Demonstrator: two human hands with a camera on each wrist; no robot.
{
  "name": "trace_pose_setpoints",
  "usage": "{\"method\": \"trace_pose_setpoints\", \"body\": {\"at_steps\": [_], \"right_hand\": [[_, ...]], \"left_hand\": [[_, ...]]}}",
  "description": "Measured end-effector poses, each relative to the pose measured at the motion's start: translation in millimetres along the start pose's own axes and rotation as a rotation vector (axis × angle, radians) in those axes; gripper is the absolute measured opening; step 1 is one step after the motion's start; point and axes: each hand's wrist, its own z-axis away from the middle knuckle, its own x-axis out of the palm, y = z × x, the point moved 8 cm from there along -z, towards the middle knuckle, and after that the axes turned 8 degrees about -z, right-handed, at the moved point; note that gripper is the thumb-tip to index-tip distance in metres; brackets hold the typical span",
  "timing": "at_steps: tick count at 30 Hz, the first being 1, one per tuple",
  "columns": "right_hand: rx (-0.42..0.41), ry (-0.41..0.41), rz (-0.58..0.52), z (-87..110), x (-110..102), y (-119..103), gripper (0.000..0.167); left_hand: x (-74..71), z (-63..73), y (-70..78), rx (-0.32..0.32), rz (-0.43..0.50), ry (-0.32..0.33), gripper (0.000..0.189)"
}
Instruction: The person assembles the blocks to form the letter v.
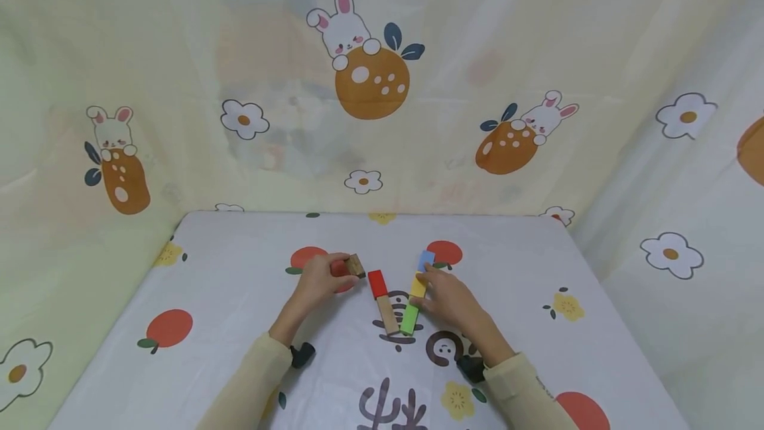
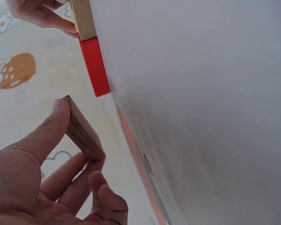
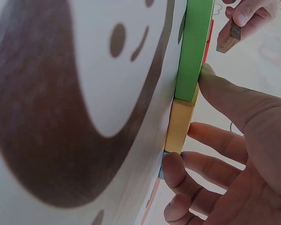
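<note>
My left hand [image 1: 319,277] holds a dark brown wooden block [image 1: 355,265] above the cloth, pinched between thumb and fingers. The left wrist view shows the same brown block [image 2: 84,131] tilted and apart from the row beyond it. That row is a red block [image 1: 377,284] end to end with a pale wooden block [image 1: 388,314]. To its right runs a second row: blue [image 1: 426,260], yellow [image 1: 418,286] and green [image 1: 409,319] blocks. My right hand [image 1: 450,297] rests its fingertips on this row, the thumb at the green block [image 3: 192,51] and other fingers by the yellow block [image 3: 179,126].
A white printed cloth [image 1: 501,264] with fruit and flowers covers the table. Hanging printed curtains [image 1: 453,151] stand at the back and both sides. The two block rows slant toward each other at their near ends.
</note>
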Motion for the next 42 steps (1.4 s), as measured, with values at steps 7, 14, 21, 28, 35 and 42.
{"method": "trace_pose_setpoints", "body": {"at_steps": [7, 14, 21, 28, 35, 42], "right_hand": [[0.007, -0.006, -0.001, -1.0, 0.5, 2.2, 0.064], [0.011, -0.005, -0.005, -1.0, 0.3, 1.5, 0.063], [0.005, -0.005, -0.001, -0.6, 2.1, 2.3, 0.064], [0.000, -0.007, 0.014, -1.1, 1.2, 2.9, 0.064], [0.011, -0.008, 0.008, -1.5, 0.5, 3.1, 0.064], [0.016, -0.009, 0.003, -2.2, 1.0, 3.9, 0.064]], "left_hand": [[1.7, -5.5, 4.0, -0.017, -0.007, 0.026, 0.052], [6.1, -11.9, 3.0, -0.063, 0.016, 0.032, 0.053], [12.8, -15.0, 1.0, -0.117, 0.030, 0.019, 0.054], [18.4, -19.4, 2.8, -0.134, 0.038, 0.011, 0.054], [22.5, -23.6, 3.0, -0.145, 0.039, -0.010, 0.055], [25.8, -26.3, 2.0, -0.150, 0.053, -0.019, 0.056]]}}
